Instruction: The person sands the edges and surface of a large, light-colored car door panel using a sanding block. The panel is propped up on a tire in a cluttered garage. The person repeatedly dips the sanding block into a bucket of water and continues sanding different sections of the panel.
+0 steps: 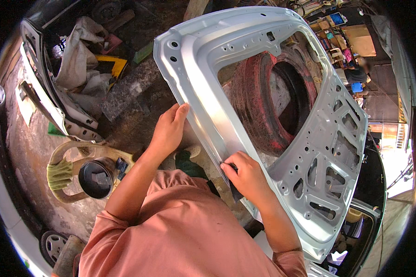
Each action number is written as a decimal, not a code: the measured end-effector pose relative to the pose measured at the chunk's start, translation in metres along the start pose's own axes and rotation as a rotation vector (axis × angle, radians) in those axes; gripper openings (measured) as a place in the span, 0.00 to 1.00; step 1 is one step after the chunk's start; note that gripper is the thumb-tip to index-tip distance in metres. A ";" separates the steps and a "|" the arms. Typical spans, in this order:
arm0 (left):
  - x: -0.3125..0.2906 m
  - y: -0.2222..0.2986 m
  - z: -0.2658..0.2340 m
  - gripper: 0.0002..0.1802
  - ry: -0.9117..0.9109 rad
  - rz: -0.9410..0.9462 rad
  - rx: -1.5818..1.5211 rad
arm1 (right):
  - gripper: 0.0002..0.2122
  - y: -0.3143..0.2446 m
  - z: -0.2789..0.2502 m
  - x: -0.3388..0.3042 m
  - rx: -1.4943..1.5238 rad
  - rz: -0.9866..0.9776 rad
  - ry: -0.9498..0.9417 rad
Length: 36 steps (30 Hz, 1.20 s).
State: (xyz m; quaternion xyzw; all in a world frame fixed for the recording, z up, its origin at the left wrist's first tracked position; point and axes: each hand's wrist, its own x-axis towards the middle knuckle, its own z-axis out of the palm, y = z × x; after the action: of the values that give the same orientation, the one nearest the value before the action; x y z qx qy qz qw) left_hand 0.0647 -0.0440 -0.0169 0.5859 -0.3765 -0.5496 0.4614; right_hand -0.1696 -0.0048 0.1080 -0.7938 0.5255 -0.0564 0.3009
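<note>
From my remote seat, here's the silver car panel (286, 170), a hatch frame tilted right in front of me and running up to the right! My left hand (170, 129) is at its near edge, fingers closed on the rim, thumb uppermost. Lower down, my right hand (246, 174) has its fingers bent around a dark piece (236, 193), right against that same border; what it is, I can't tell. Through the window opening, a red-smeared tyre (252, 104)! And off left, a black bucket (96, 179) sits on a plastic chair (55, 154).
</note>
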 end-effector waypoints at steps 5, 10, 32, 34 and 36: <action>0.002 -0.004 0.002 0.26 -0.016 0.013 -0.050 | 0.07 -0.006 0.007 0.019 -0.022 -0.051 0.065; 0.000 -0.002 0.003 0.26 0.002 0.005 -0.081 | 0.07 0.004 -0.005 -0.011 0.013 0.047 -0.034; -0.010 0.026 0.008 0.27 0.035 -0.095 -0.354 | 0.05 -0.029 0.037 0.139 -0.007 -0.227 0.208; -0.008 0.019 0.002 0.27 -0.015 -0.059 -0.352 | 0.06 -0.043 0.031 0.148 -0.017 -0.208 0.156; -0.003 -0.003 -0.006 0.29 -0.050 -0.058 -0.341 | 0.07 -0.033 0.034 0.140 -0.046 -0.291 0.212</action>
State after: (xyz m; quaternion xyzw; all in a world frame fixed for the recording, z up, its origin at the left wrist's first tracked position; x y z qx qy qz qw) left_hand 0.0700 -0.0397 -0.0189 0.4959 -0.2722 -0.6331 0.5285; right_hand -0.0678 -0.1029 0.0660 -0.8578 0.4348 -0.1708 0.2144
